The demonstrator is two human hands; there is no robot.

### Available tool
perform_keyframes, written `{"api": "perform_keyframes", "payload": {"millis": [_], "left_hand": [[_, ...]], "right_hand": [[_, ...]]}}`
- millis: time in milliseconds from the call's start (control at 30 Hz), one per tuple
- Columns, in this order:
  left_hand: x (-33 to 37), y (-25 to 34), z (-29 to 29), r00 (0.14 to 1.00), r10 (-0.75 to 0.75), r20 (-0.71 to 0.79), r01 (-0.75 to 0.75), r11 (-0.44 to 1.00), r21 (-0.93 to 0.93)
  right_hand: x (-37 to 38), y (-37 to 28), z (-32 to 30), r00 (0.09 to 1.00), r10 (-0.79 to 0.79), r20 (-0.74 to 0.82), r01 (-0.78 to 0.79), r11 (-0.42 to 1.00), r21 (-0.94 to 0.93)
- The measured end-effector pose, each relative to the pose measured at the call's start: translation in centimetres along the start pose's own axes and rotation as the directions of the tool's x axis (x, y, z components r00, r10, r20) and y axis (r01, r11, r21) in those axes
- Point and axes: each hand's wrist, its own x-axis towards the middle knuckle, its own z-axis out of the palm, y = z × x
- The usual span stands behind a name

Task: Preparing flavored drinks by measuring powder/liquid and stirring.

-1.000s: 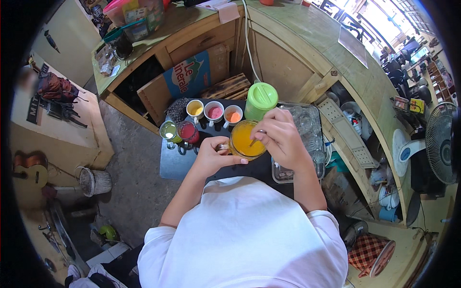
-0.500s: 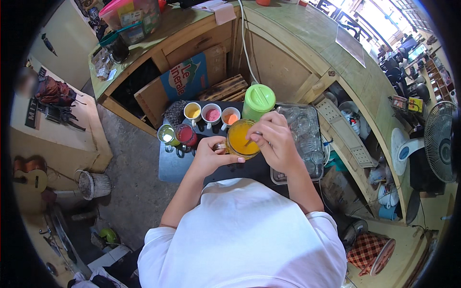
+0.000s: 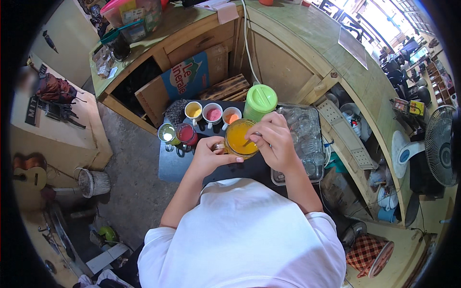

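My left hand [image 3: 210, 157] is closed around the handle of a glass mug [image 3: 237, 150] full of orange drink. My right hand [image 3: 275, 141] pinches a spoon [image 3: 248, 141] that dips into the drink; its lower end is hidden in the liquid. Just beyond the mug stand three white cups holding powder: a yellow-filled cup [image 3: 193, 111], a pink-filled cup [image 3: 212, 114] and an orange-filled cup [image 3: 232, 116]. To the left are a glass mug of green drink [image 3: 167, 134] and a glass mug of red drink [image 3: 187, 134]. A light-green lidded pitcher [image 3: 260, 101] stands behind my right hand.
Right of the dark table [image 3: 172, 165], a clear tray [image 3: 277, 179] holds several upturned glasses [image 3: 302, 127]. Cardboard [image 3: 185, 77] and wood planks [image 3: 228, 89] lean beyond the table. A curved counter [image 3: 293, 36] wraps around behind, with a fan [image 3: 439, 144] at right and a white bucket [image 3: 93, 183] at left.
The spoon and my right hand have shifted only very slightly within the mug. My left hand keeps its hold on the handle, and the view has tilted a little.
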Motion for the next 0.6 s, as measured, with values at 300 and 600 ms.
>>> {"api": "perform_keyframes", "payload": {"millis": [300,600], "left_hand": [[0.1,-0.2,-0.3,1.000,0.017,-0.023,-0.017,1.000,0.003],[0.0,0.3,0.0,1.000,0.018,-0.001,-0.018,1.000,0.019]], "right_hand": [[0.5,0.1,-0.7,1.000,-0.021,-0.014,0.019,0.988,-0.156],[0.6,-0.2,-0.9,0.998,-0.063,-0.013,0.060,0.986,-0.158]]}}
